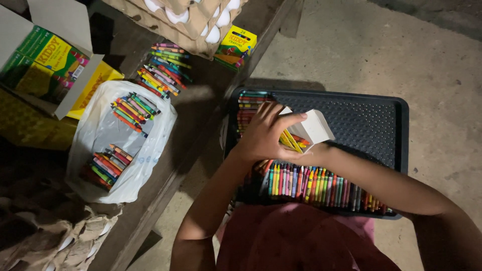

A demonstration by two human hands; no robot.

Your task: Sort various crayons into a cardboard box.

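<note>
— What are the hands doing?

— The left hand (262,136) sits over the black tray (371,120), its fingers (291,118) curled and pinching a few yellow crayons (290,141), their ends going into a small white carton (314,128) with its flap open.

— And the right hand?

— Mostly hidden behind the carton and the left hand; it seems to hold the carton from below, but I cannot tell how its fingers lie.

— Where is the carton, then?

— Held just above the tray, near its middle-left, on the person's lap (the tray rests over the red cloth (296,241) of their clothing).

— What lies in the tray?

— A row of crayons (321,185) of many colours, side by side along the near edge, and another stack (248,108) against the far-left corner.

— And beside it?

— A dark wooden table (201,100) to the left. On it, a white plastic bag (108,145) carries two bundles of crayons; a third loose bundle (163,70) lies further back, a yellow-green crayon box (235,46) near egg trays (186,20), and an open cardboard case (45,55) full of such boxes at the far left.
</note>
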